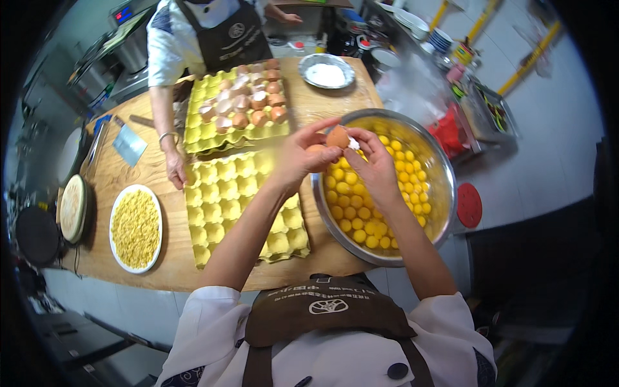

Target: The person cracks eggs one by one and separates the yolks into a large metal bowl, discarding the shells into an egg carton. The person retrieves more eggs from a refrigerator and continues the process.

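Above the large steel bowl [447, 193], both hands grip a cracked brown eggshell [338, 137] at its sides. My left hand [309, 155] also has a second brown egg or shell [316, 148] tucked in its fingers; which of the two cannot be told. On the other side, my right hand [376, 167] pinches a shell part [354, 143] whose white inside shows. Many whole egg yolks [358, 213] lie in clear egg white in the bowl. Left of it, a yellow egg tray [227, 186] has bare cups.
Stacked trays [208, 130] hold broken eggshells [242, 102] farther back. A co-worker's hand [175, 169] rests by the near tray. Also on the wooden table [167, 213] are a plate of yellow bits [135, 227], a cleaver [129, 145] and a foil dish of white powder [326, 72].
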{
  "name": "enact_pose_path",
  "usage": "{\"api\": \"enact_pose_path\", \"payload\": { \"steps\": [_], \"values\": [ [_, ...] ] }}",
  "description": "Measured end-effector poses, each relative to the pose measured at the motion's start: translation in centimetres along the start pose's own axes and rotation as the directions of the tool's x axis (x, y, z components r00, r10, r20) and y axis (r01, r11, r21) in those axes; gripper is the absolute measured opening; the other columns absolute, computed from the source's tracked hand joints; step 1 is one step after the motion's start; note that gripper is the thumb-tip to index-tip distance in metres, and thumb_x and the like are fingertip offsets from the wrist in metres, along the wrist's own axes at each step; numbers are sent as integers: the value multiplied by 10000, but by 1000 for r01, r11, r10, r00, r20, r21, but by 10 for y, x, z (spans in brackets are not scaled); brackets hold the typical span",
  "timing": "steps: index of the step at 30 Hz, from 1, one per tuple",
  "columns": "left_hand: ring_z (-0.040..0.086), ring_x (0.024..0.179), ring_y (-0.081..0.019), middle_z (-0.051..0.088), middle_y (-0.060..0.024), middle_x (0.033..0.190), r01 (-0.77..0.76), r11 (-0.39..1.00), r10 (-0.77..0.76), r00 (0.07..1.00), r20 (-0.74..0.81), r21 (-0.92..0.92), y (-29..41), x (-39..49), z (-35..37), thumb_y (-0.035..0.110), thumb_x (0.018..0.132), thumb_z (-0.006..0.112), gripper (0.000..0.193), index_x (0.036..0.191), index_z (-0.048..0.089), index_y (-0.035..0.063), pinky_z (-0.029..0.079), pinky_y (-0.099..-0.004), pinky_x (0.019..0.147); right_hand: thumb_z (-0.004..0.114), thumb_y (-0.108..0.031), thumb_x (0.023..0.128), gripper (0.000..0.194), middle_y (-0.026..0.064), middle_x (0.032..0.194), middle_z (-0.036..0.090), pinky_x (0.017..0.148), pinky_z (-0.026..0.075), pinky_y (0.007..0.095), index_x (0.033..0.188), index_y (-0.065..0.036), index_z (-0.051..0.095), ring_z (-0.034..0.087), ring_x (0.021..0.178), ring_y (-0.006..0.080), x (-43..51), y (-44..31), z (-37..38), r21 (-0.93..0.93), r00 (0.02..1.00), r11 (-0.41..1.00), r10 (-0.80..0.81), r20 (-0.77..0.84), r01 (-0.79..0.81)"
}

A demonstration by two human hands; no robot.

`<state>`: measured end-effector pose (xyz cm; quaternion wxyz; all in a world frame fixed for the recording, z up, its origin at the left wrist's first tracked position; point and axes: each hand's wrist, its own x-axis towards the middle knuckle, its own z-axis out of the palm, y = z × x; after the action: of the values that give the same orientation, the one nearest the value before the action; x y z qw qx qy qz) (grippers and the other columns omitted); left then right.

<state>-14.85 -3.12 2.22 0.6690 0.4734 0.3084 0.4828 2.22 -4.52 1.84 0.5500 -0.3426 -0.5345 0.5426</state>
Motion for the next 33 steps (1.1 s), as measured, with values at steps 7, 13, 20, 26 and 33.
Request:
{"api": "enact_pose_path", "payload": {
  "steps": [7, 13, 20, 26, 33],
  "values": [
    [595, 740, -60, 661, -47, 934, 44, 995, -31, 988, -153, 88, 32, -18, -42, 168, 794, 753, 497, 1234, 542, 79, 427, -176, 556, 677, -156, 870, 466, 97, 1218, 563, 868, 500, 281, 1279, -8, 511, 551, 1108, 148, 45, -27, 37, -432, 946, 896, 46, 320, 102],
    [644, 757, -127, 680, -110, 919, -7, 992, 50, 941, -334, 129, 84, -21, -73, 173, 798, 755, 534, 1239, 485, 43, 522, -230, 617, 680, -92, 802, 514, 80, 908, 659, 711, 523, 283, 1296, -143, 549, 626, 775, 148, 110, -35, 94, -382, 771, 852, -40, 636, 359],
    [620, 715, -122, 675, -98, 931, -123, 968, 239, 717, -655, 219, 160, -76, -134, 390, 936, 528, 452, 1196, 538, 20, 473, -227, 578, 645, -172, 864, 459, 93, 1058, 630, 810, 508, 308, 1306, -157, 526, 604, 959, 163, 233, 5, 164, -492, 722, 661, -111, 683, 566],
    [574, 718, -137, 602, -140, 931, -283, 948, 19, 512, -859, -147, 140, -150, -135, 300, 981, 459, 309, 1076, 557, 23, 464, -200, 507, 649, -186, 838, 459, 157, 1075, 582, 882, 459, 396, 1279, -146, 528, 574, 1004, 308, 283, 141, 214, -627, 792, 538, -138, 595, 564],
    [574, 721, -182, 590, -144, 931, -362, 830, -213, 498, -841, -425, 61, -184, -132, 254, 990, 399, 265, 986, 549, 35, 464, -270, 544, 476, -299, 940, 472, 145, 1253, 524, 1015, 314, 448, 1345, -60, 437, 449, 1219, 302, 286, 212, 238, -637, 626, 319, 150, 765, 702]
  ]
}}
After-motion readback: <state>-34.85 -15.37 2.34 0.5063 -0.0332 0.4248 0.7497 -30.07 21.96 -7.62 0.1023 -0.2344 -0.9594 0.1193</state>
